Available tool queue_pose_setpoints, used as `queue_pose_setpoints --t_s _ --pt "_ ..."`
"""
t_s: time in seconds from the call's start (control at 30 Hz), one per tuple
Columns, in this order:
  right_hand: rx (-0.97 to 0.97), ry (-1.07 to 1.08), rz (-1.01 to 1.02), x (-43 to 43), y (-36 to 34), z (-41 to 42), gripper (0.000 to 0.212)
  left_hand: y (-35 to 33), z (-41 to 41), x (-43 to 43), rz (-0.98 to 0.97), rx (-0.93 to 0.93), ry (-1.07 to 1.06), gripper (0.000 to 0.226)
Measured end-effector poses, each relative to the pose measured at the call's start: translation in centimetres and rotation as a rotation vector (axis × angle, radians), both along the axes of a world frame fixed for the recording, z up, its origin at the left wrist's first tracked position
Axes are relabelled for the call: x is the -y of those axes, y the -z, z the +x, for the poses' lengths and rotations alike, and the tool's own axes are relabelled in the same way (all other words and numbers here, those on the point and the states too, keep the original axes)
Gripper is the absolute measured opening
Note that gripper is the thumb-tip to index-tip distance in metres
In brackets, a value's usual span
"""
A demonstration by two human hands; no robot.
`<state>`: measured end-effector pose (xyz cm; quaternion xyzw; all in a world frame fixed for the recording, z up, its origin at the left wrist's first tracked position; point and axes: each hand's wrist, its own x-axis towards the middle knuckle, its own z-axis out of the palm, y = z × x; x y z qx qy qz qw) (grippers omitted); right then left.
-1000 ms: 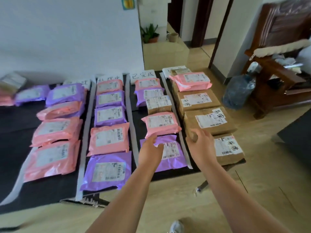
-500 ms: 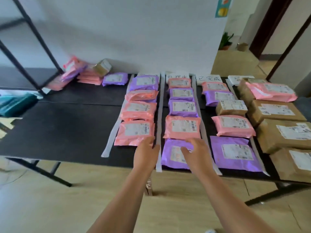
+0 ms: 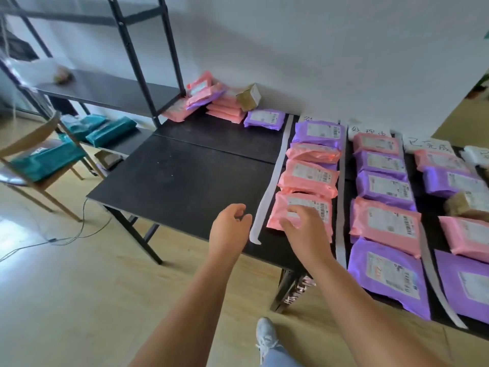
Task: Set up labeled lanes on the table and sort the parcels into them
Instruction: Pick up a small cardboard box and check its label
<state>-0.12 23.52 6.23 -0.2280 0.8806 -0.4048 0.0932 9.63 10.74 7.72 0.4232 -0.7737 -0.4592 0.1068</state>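
Note:
Pink and purple parcels lie in lanes on the black table (image 3: 185, 181), split by white paper strips (image 3: 270, 186) with handwritten labels (image 3: 369, 129) at the far end. My right hand (image 3: 301, 229) hovers over the nearest pink parcel (image 3: 312, 207) of the leftmost lane, fingers loosely bent, and I cannot tell if it touches. My left hand (image 3: 230, 226) hangs relaxed over the table edge, left of the strip, holding nothing. A pile of unsorted parcels (image 3: 211, 102) with a small brown box (image 3: 248, 96) sits at the table's far left corner, next to a lone purple parcel (image 3: 264, 119).
A black metal shelf (image 3: 111, 88) stands left of the table, with teal parcels (image 3: 111, 128) on its lower level and on a wooden chair (image 3: 39, 160). A cable (image 3: 66, 234) runs over the wooden floor. My shoe (image 3: 266, 337) is below the table edge.
My view and both hands have swung left, from the right-hand lanes with brown boxes to the leftmost lane. My right hand now sits over the near pink parcel.

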Motion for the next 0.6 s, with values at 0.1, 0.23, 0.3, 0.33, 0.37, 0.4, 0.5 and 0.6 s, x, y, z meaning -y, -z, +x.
queue_pose_setpoints --t_s 0.1,0.23,0.3,0.33,0.37,0.4,0.5,0.6 --pt "0.022 -0.019 0.007 4.3 0.6 -1.0 0.036 0.6 -0.5 3.6 0.010 0.001 -0.025 0.038" --pt "0.052 -0.036 0.005 10.7 1.8 -3.5 0.036 1.0 -2.5 9.4 -0.021 0.008 -0.026 0.036" --pt "0.070 -0.041 0.005 14.2 1.8 -5.0 0.035 0.8 -3.6 12.4 -0.029 0.025 -0.024 0.036" --pt "0.092 -0.042 -0.002 16.0 1.7 -5.7 0.035 0.6 -4.0 14.0 -0.036 0.038 -0.023 0.036" --pt "0.115 -0.043 -0.016 17.7 1.6 -6.2 0.034 0.3 -4.4 15.5 -0.048 0.051 -0.026 0.036" --pt "0.132 -0.050 -0.030 19.4 1.4 -6.8 0.034 0.0 -4.8 16.9 -0.065 0.059 -0.036 0.035" --pt "0.126 -0.088 -0.047 24.1 0.8 -8.2 0.035 -0.5 -5.9 21.2 -0.090 0.049 -0.089 0.034" --pt "0.121 -0.106 -0.045 27.2 0.2 -8.9 0.035 -0.6 -6.8 24.2 -0.066 0.021 -0.126 0.033"
